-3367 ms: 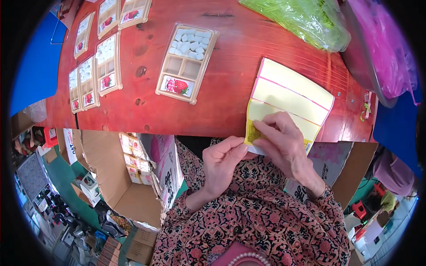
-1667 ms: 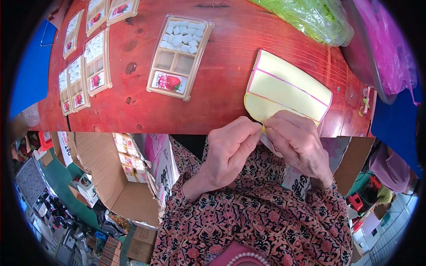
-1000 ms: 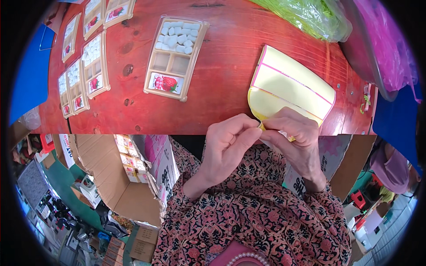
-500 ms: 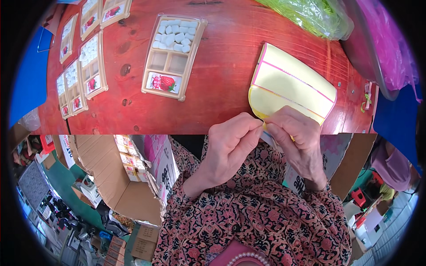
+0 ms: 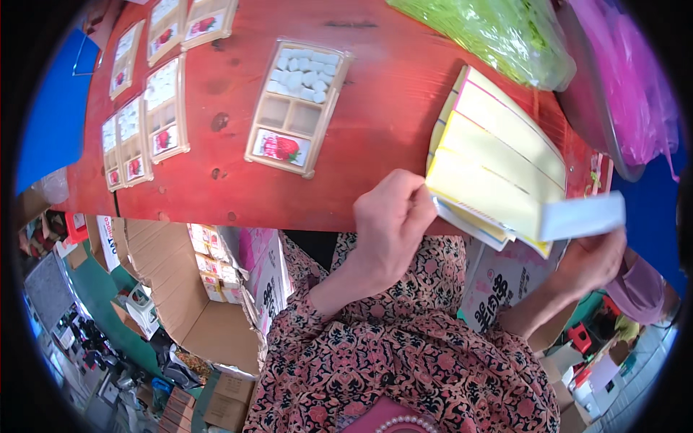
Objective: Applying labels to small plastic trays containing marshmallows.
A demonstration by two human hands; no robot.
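Note:
At the table's front edge my left hand (image 5: 393, 227) is closed in a pinch on the left corner of a small stack of pale yellow sheets (image 5: 498, 162). Pink and yellow lines run across these sheets, and their near edges hang over the table edge. Off to the right, my right hand (image 5: 595, 256) grips a pale paper strip (image 5: 583, 216), slightly blurred, at the sheets' lower right corner. Mid-table sits a beige compartment tray (image 5: 297, 108). White lumps fill its far part, two middle compartments hold nothing, and a strawberry-printed card (image 5: 281, 148) lies in the near one.
Several similar trays (image 5: 164, 108) stand at the left. A clear bag of green shreds (image 5: 498, 40) and a pink plastic bag (image 5: 624, 79) in a round vessel are at the far right. Below the table, an open cardboard box (image 5: 170, 267) holds small packs.
My right hand has moved away to the right with a pale strip. My left hand stays on the sheets' corner, and the sheets have lifted and fanned slightly. The whole view has shifted slightly.

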